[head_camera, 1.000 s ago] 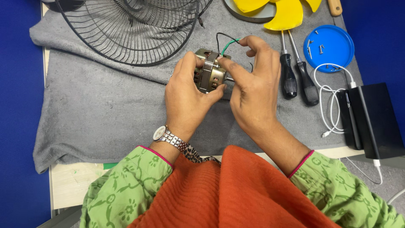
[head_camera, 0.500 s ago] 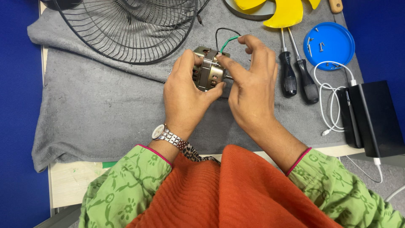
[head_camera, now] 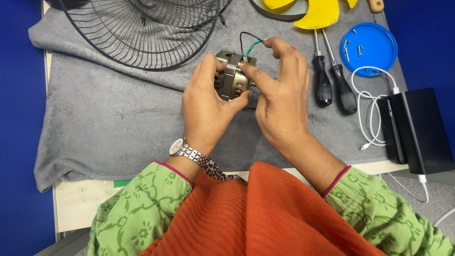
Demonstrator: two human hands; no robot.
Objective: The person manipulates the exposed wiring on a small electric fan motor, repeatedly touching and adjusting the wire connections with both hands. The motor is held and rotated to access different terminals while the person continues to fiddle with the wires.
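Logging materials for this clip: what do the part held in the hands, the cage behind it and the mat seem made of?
Fan motor, gripped by the left hand and right hand: metal casing, dull brass-grey sheen.
Fan guard: thin wire, dark, probably painted or coated.
Grey mat: towel-like fabric, with a fuzzy nap and soft folds.

Left of our left hand [head_camera: 208, 106] the grey cloth [head_camera: 104, 123] lies bare. Beyond it the wire fan guard [head_camera: 142, 33] blocks us. Right of our right hand [head_camera: 279, 102], two screwdrivers [head_camera: 332, 87], then a white cable [head_camera: 372, 118], crowd in.
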